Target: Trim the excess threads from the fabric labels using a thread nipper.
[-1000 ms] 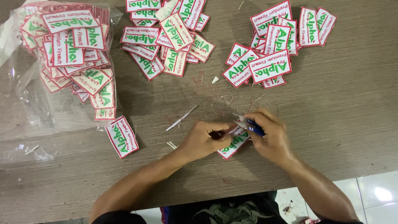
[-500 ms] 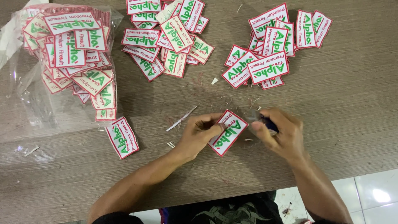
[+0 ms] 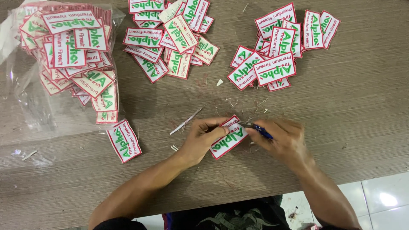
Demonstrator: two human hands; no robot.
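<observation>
Patch [image 3: 228, 137] work has shifted in the last second: the piece was tilted up between both hands half a second ago, and now it lies flat on the desk [image 3: 362, 106] near the front edge, so trimming looks to be under way again. Left hand [image 3: 203, 138] is closed, pinching the patch's left end and pressing it down. Right hand [image 3: 283, 138] is closed around a small blue-handled tool [image 3: 255, 127], its metal tip touching the patch's upper right edge. Thread scraps [image 3: 243, 104] lie just behind the hands. Other patches, all white rectangles with red borders and green lettering, sit in a centre heap [image 3: 170, 38] at the back edge, a right heap [image 3: 281, 47], and a clear bag [image 3: 64, 64] at the back left corner; one loose patch [image 3: 124, 140] lies beside the bag.
</observation>
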